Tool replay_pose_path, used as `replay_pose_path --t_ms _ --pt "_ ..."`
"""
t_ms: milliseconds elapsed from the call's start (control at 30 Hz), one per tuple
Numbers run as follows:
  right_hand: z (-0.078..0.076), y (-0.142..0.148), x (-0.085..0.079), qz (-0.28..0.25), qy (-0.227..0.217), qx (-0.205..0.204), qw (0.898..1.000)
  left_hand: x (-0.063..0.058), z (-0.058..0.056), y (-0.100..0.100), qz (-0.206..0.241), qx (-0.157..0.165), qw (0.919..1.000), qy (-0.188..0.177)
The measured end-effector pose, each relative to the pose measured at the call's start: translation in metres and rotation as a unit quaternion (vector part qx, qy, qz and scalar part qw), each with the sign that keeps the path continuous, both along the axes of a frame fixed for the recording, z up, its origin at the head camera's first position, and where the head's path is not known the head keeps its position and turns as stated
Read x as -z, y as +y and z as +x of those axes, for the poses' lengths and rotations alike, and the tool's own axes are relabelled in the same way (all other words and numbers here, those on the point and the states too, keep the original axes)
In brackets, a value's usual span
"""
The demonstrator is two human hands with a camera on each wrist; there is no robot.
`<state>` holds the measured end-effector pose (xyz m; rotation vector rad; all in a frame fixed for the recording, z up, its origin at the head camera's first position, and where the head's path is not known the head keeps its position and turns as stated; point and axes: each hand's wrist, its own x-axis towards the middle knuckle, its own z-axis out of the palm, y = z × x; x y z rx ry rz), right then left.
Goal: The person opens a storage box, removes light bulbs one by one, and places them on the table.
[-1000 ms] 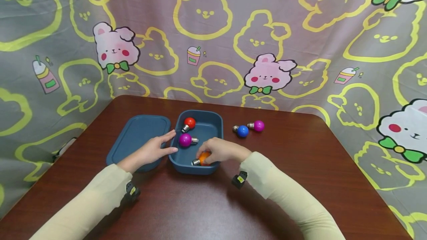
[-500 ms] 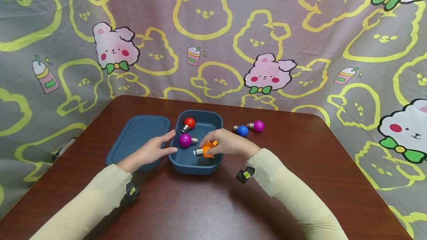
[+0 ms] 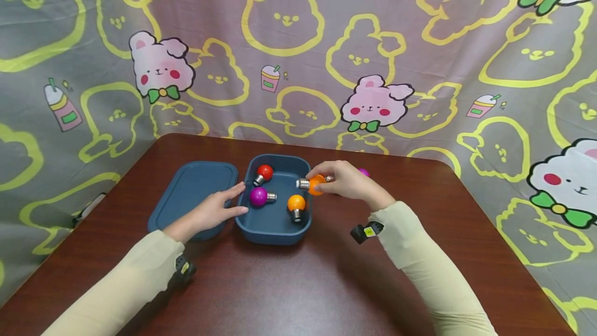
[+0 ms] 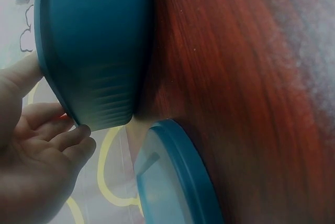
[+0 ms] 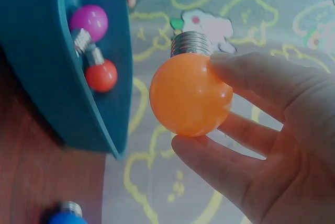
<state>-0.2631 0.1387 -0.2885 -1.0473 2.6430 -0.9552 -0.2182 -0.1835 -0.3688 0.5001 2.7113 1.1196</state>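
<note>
My right hand [image 3: 350, 183] pinches an orange light bulb [image 3: 317, 184] between thumb and fingertips, just over the right rim of a blue box [image 3: 275, 236]. Its metal base points left in the head view; the right wrist view shows the round glass [image 5: 191, 96] up close. Inside the box lie a red bulb [image 3: 265, 172], a purple bulb [image 3: 258, 196] and a yellow-orange bulb [image 3: 296, 204]. My left hand [image 3: 216, 210] rests against the box's left rim, thumb and fingers spread; the left wrist view has its fingertips touching that rim [image 4: 55, 85].
A blue lid [image 3: 196, 183] lies flat left of the box. Behind my right hand, a purple bulb [image 3: 364, 172] peeks out on the brown table [image 3: 261, 294]; a blue bulb [image 5: 68, 219] shows in the right wrist view. A patterned curtain [image 3: 298, 66] hangs behind.
My right hand has lifted the orange bulb from the box's near right corner, moving up and right to the rim. The yellow-orange bulb has come into full view. My left hand has stayed put.
</note>
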Motion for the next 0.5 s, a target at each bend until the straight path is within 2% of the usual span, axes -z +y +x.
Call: replay_pose_path --t_ms 267,500 --pt "-0.008 0.033 -0.007 -0.006 0.016 0.075 0.997 -0.002 0.001 0.000 -0.001 -0.001 1.0000 -0.005" --pt "-0.015 0.060 -0.001 -0.015 0.014 0.127 0.992 -0.001 0.001 0.000 0.002 0.000 1.0000 -0.002"
